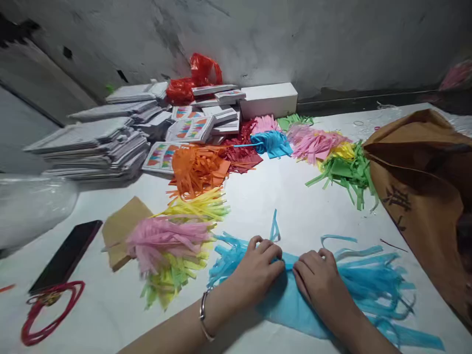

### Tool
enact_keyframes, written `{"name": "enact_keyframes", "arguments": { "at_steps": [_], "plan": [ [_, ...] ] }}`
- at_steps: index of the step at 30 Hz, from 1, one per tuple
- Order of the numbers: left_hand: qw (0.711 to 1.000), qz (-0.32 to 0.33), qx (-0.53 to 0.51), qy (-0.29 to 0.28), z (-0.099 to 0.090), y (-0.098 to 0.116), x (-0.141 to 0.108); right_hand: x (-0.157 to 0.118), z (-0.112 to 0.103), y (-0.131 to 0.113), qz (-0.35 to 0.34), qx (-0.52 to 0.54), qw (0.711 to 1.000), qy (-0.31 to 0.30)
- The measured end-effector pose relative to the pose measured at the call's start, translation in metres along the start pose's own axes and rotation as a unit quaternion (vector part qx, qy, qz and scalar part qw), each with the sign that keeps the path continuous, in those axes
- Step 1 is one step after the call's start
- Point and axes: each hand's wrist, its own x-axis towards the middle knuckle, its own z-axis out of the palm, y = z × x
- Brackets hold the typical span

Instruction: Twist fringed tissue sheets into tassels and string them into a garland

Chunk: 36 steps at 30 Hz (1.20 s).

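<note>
A blue fringed sheet of tissue paper [291, 309] lies in front of me on the white tabletop. Its cut strips spread out to the left and right, and its uncut middle is flat toward me. My left hand [260, 265], with a silver bracelet on the wrist, has its fingers curled onto a narrow fold across the middle. Close beside it, my right hand [319, 275] pinches the same fold. The fingertips are partly hidden behind the knuckles. One loose blue strip [275, 227] sits just beyond my left hand.
Pink tassels [169, 238], orange tassels [199, 167] and green tassels [348, 169] lie around the work spot. A phone [64, 258] with a red cord [51, 314] is at left. Behind stand paper stacks [99, 142] and a white box [269, 101]. A brown bag [416, 196] is at right.
</note>
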Motion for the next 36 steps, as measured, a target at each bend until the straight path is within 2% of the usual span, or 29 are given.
{"name": "enact_keyframes", "arguments": {
  "at_steps": [3, 6, 12, 16, 21, 24, 25, 27, 29, 31, 34, 36],
  "plan": [
    [1.000, 0.016, 0.001, 0.000, 0.003, 0.001, 0.000, 0.007, 0.001, -0.007, -0.046, 0.003, 0.999, -0.010],
    [1.000, -0.005, -0.020, -0.010, 0.004, 0.002, -0.001, 0.004, -0.002, -0.008, -0.073, 0.008, 0.997, -0.014],
    [0.995, -0.054, -0.059, -0.062, -0.004, 0.007, -0.003, -0.027, -0.016, 0.008, -0.051, 0.045, 0.998, -0.002],
    [0.990, -0.092, -0.051, -0.097, -0.006, 0.014, -0.002, -0.037, -0.017, 0.011, 0.003, 0.071, 0.997, 0.015],
    [0.976, -0.173, -0.026, -0.128, -0.004, 0.020, 0.008, -0.028, -0.015, 0.006, 0.106, 0.052, 0.992, -0.037],
    [0.970, -0.196, -0.010, -0.143, -0.005, 0.020, 0.015, -0.021, -0.014, 0.005, 0.164, 0.036, 0.985, -0.040],
    [0.972, -0.183, -0.002, -0.146, -0.006, 0.019, 0.017, -0.021, -0.014, 0.005, 0.172, 0.037, 0.984, -0.037],
    [0.983, -0.116, 0.019, -0.138, -0.007, 0.019, 0.018, -0.020, -0.013, 0.005, 0.166, 0.050, 0.984, -0.025],
    [0.992, -0.040, 0.052, -0.112, -0.006, 0.020, 0.016, -0.020, -0.011, 0.004, 0.124, 0.066, 0.990, -0.004],
    [0.993, 0.004, 0.083, -0.087, -0.003, 0.019, 0.015, -0.020, -0.009, 0.003, 0.063, 0.063, 0.996, 0.003],
    [0.992, 0.030, 0.095, -0.074, -0.001, 0.016, 0.017, -0.016, -0.005, -0.001, 0.003, 0.008, 1.000, -0.007],
    [0.995, 0.019, 0.082, -0.058, -0.002, 0.015, 0.019, -0.010, -0.002, -0.003, -0.012, -0.035, 0.999, -0.001]
  ]
}}
